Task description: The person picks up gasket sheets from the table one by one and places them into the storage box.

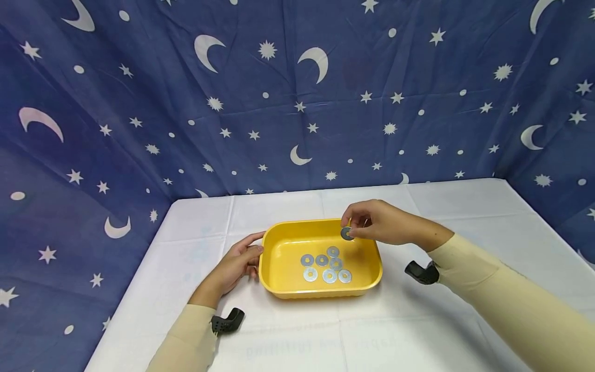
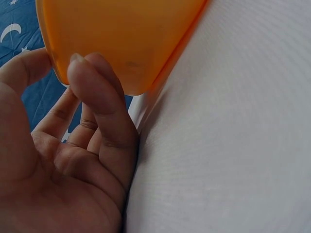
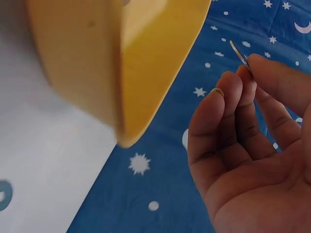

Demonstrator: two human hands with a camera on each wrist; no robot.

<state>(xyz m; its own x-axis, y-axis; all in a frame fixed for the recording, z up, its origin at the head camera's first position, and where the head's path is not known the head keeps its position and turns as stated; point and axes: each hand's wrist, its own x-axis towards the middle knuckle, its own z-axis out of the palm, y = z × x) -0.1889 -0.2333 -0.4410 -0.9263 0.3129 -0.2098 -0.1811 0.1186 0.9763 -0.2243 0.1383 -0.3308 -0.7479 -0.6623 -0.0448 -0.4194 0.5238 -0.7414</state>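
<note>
A yellow rectangular tray point(image 1: 285, 237) stands on the white table. Several grey metal washers point(image 1: 310, 274) lie flat on its floor, grouped right of the middle. My right hand point(image 1: 386, 222) pinches one more washer point(image 1: 346, 234) between thumb and fingertips, above the tray's right back corner. From the right wrist this washer point(image 3: 238, 52) appears edge-on, and the other fingers curve loosely below it. My left hand point(image 1: 237, 263) rests against the tray's left end. Seen from the left wrist, its thumb touches the rim and the other fingers point(image 2: 95, 90) lie loosely at the outer wall point(image 2: 126, 43).
A dark blue curtain point(image 1: 260, 119) with white moons and stars hangs behind the table and at both sides. The white cloth point(image 1: 297, 336) has fold lines. Black wrist mounts point(image 1: 228, 321) jut from both sleeves; the right mount point(image 1: 422, 273) is beside the tray.
</note>
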